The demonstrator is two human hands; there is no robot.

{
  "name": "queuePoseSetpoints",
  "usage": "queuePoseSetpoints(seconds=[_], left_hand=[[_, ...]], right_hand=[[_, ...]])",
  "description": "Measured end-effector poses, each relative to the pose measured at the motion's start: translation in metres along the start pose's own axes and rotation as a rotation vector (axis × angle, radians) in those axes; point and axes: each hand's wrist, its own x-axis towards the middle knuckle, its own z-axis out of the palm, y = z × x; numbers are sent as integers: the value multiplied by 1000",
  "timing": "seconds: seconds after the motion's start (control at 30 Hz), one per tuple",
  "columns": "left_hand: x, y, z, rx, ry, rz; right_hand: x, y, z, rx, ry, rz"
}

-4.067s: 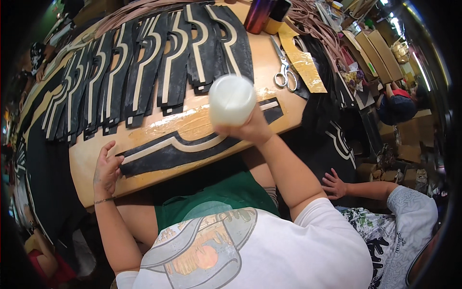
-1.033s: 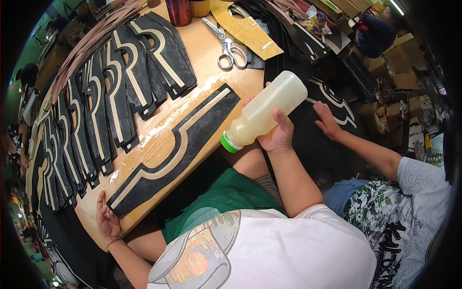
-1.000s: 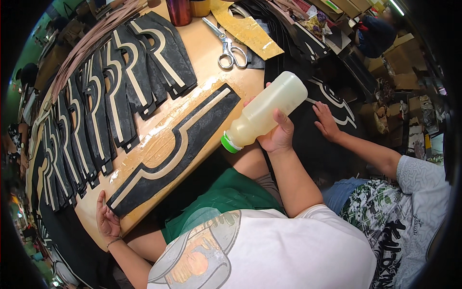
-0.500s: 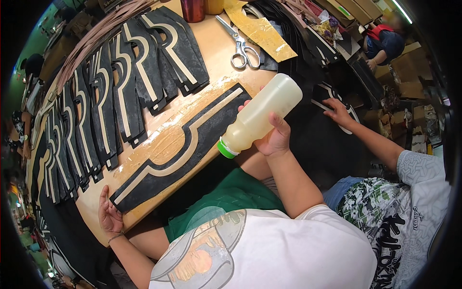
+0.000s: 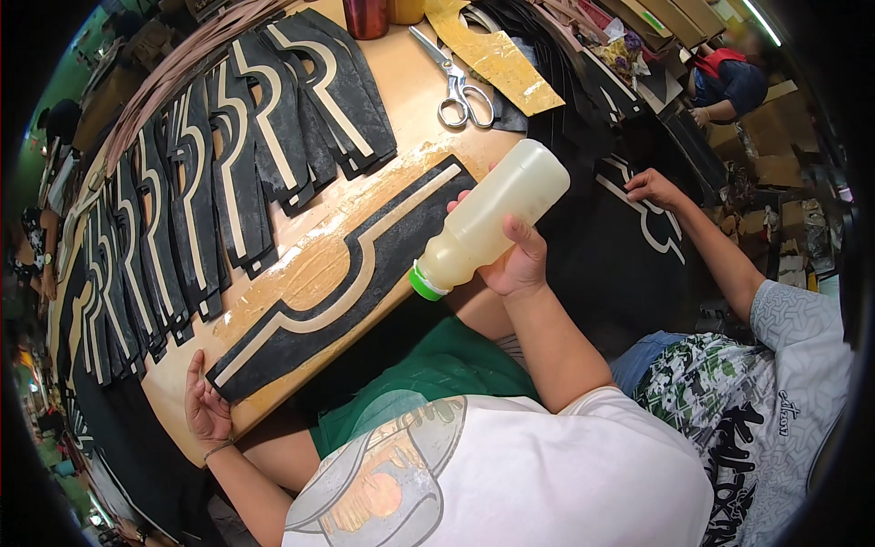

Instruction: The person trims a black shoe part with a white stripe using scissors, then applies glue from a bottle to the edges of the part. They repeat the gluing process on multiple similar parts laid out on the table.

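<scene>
Right hand (image 5: 521, 266) wrapped firmly around a translucent squeeze bottle (image 5: 492, 219) of pale yellowish liquid, tilted with its green cap (image 5: 422, 283) lowest, just off the near edge of the wooden board (image 5: 406, 87). Cap poised right beside the long black cut piece (image 5: 355, 273) with a tan stripe running down its length; actual contact with the piece hard to judge from this angle, possibly just clear of it. Left hand (image 5: 206, 407) well apart from the right, at the far end of that same piece, fingers spread and pressed flat on its corner and the board edge, gripping nothing. Further up the board, a fanned row of similar black pieces (image 5: 228, 173) with tan stripes, overlapping one another. Scissors (image 5: 458, 84) lying flat near the top, beside a yellowish paper template (image 5: 497, 56). Dark red cup (image 5: 365, 15) at the board's far rim. To the right, another person's hand (image 5: 652, 187) resting on a black sheet (image 5: 629, 246) with white outline marks, forearm stretched across from a patterned sleeve.
</scene>
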Motion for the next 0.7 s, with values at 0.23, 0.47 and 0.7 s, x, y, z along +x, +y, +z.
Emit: queuePoseSetpoints(seconds=[0.23,0.47,0.7], left_hand=[[2,0,-7,-18,-42,-5],[4,0,-12,-35,-70,-16],[4,-2,-19,-35,-60,-7]], right_hand=[[-1,1,3,25,-9,-8],[2,2,5,10,-16,2],[4,2,6,1,-28,4]])
